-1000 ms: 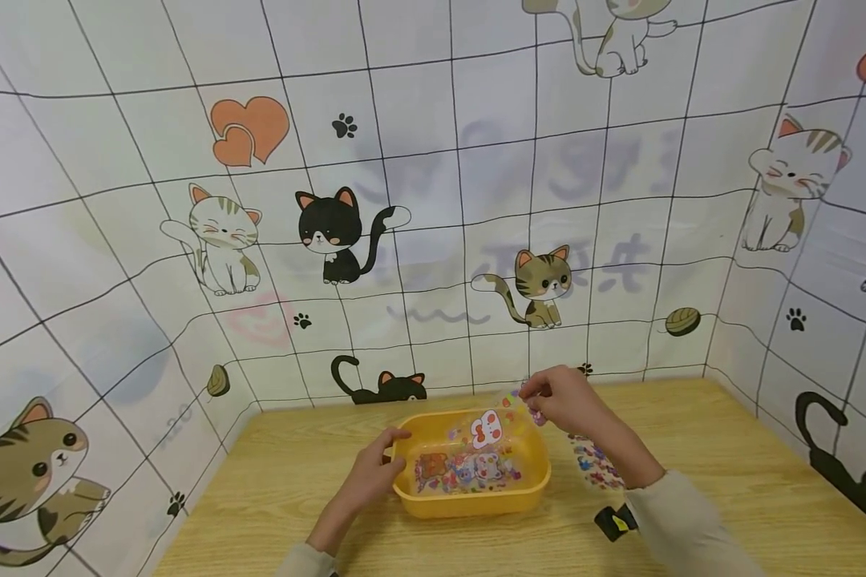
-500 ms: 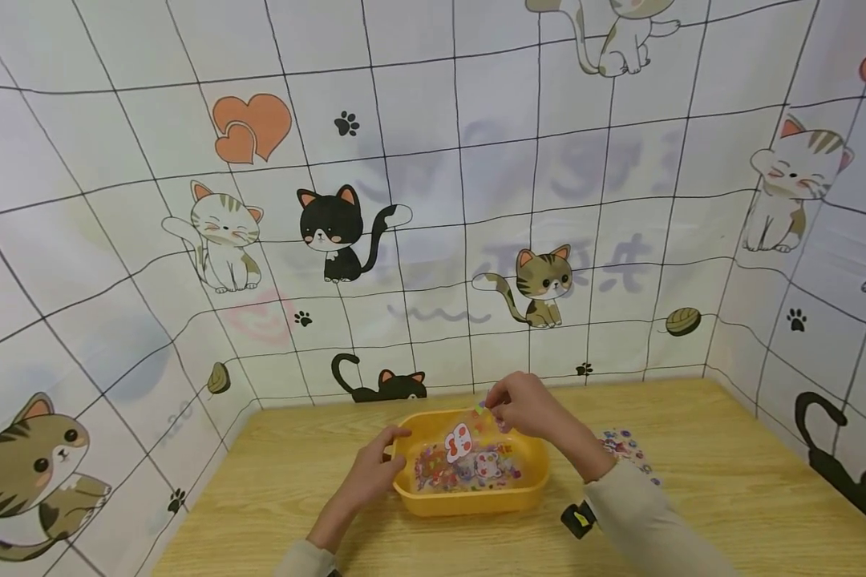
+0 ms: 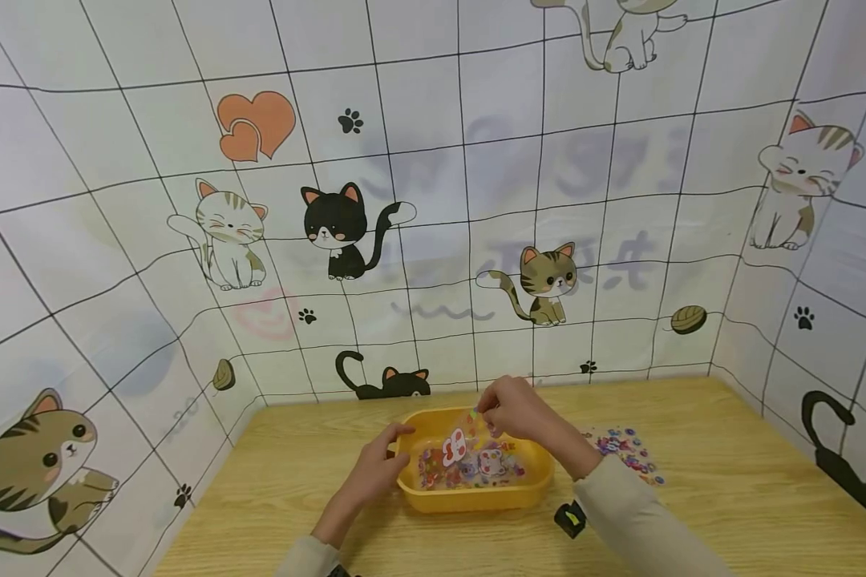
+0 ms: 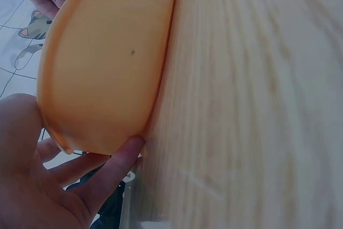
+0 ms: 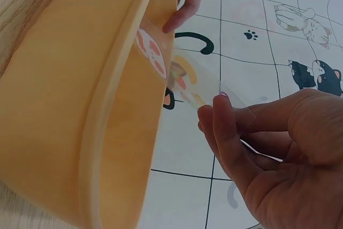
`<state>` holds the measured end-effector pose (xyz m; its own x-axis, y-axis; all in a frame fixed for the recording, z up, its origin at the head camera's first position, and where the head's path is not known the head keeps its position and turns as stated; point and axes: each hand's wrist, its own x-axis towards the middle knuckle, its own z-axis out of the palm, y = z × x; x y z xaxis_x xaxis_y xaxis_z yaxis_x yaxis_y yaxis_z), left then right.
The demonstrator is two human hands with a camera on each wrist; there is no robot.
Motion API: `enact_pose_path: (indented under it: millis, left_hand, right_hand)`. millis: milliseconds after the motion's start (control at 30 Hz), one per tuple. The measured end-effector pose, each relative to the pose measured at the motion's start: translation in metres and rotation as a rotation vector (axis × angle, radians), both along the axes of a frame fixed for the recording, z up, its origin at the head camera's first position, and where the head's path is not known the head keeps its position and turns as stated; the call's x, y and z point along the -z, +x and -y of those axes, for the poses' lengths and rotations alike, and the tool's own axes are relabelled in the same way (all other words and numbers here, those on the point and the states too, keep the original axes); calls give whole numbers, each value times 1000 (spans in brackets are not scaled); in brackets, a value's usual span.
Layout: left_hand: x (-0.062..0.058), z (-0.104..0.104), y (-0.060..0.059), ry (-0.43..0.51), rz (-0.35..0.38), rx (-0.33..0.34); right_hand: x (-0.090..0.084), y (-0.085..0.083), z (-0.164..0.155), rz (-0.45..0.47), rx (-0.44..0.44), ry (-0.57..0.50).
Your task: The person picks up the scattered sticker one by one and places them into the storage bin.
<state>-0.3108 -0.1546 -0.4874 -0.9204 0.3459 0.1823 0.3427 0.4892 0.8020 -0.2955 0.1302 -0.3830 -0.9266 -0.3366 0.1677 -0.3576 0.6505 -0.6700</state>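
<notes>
A yellow plastic basin (image 3: 476,502) rests on the wooden table, with colourful stickers (image 3: 492,462) lying in its bottom. At its left end my left hand (image 3: 378,466) holds the basin; in the left wrist view the fingers (image 4: 115,170) lie along its outer wall. Over the basin's back rim, my right hand (image 3: 517,413) pinches the upper corner of a clear sticker sheet (image 3: 453,447) printed with a white bunny and small bright shapes. The right wrist view has this sheet (image 5: 185,81) slanting down from thumb and fingertips into the basin, its lower part hidden by the wall.
More small colourful stickers (image 3: 624,450) lie on the table (image 3: 700,481) right of the basin, partly behind my right forearm. A small black object with a yellow-green mark (image 3: 570,519) sits near the basin's front right corner. A cat-patterned wall covering (image 3: 433,240) stands behind the table.
My right hand has moved left and a little toward the basin, bringing the bunny sheet from the right rim over the basin's middle. The left hand keeps its place on the basin.
</notes>
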Motion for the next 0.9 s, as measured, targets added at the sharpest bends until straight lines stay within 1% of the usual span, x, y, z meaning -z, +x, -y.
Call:
enact_pose_path:
  millis: [133,400,600,900]
  left_hand:
    - [0,1,0,5,0,2]
    - [1,0,-1,-10,-19,-1]
    - [0,0,0,-12,-18,-2]
    - [2,0,-2,-13,-21,-1]
  right_hand:
    - [-1,0,2,9,2,30]
    - [-1,-1,3,16,-16,53]
    - [0,0,3,11,20,70]
    - [2,-1,-3,48,62,101]
